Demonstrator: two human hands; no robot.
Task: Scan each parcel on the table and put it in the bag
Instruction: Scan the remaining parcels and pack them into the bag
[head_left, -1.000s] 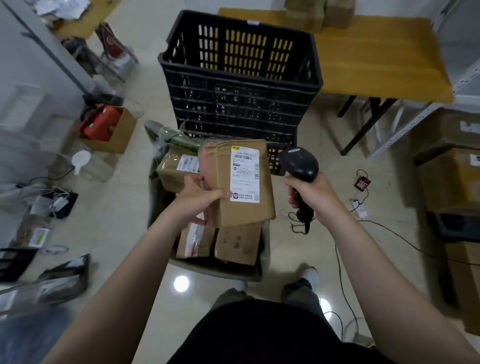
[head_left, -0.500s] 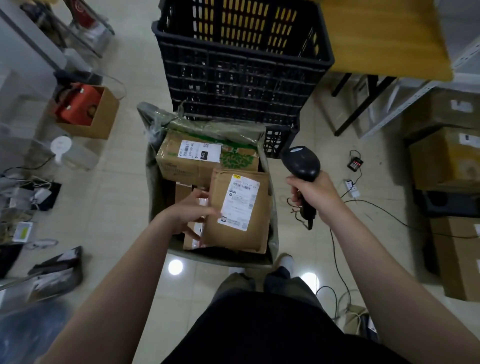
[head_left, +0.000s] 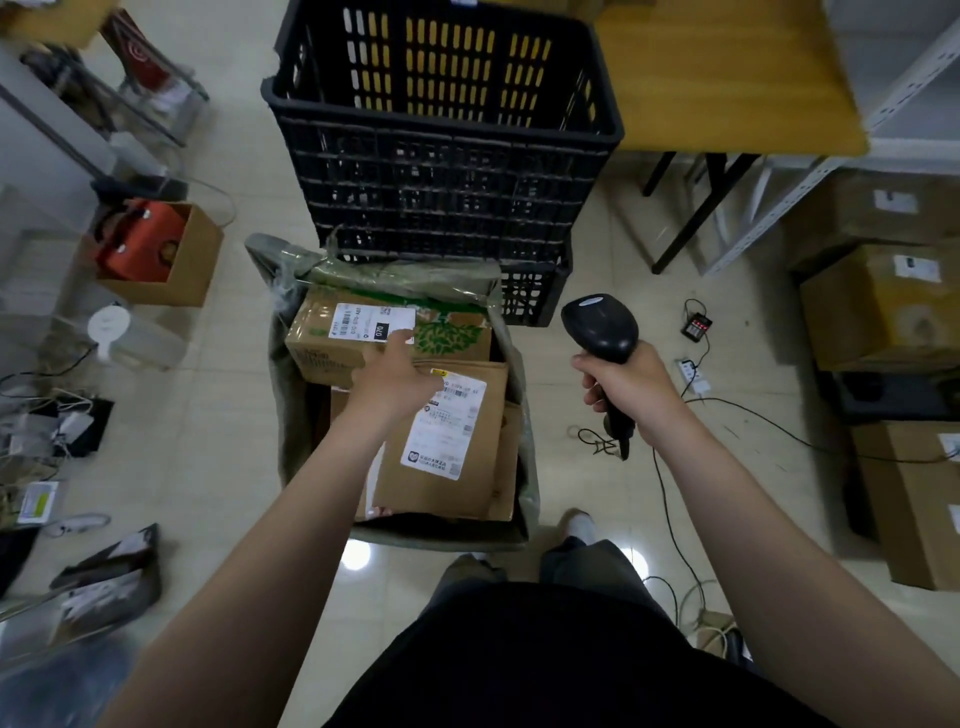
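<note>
Two hands: the left hand (head_left: 397, 376) reaches over the bag with fingers straight and spread, holding nothing; the right hand (head_left: 631, 387) is wrapped round the handle of a scanner.
One scanner (head_left: 602, 325): black, head up and pointing far, held to the right of the bag; its cable (head_left: 670, 493) trails to the floor.
One bag (head_left: 291, 415): grey-green, standing open on the floor between the person's feet and the crates.
Parcels in the bag: at least three. One box (head_left: 322, 348) with a green leaf print and a white label lies at the far end. One flat brown parcel (head_left: 447, 441) with a white label lies on top at the near end. One more brown parcel (head_left: 511, 467) shows from under its right edge.
Left hand and parcels: the hand is above the line where the box and the flat brown parcel meet; whether it touches either cannot be told.
Two crates: black, one large crate (head_left: 447, 156) stacked on a lower crate (head_left: 535, 296), just beyond the bag.
One table (head_left: 727, 78): wooden top, far right.
Three cardboard boxes (head_left: 878, 306): piled at the right edge.
One open carton (head_left: 197, 265): at the left, holding something red.
</note>
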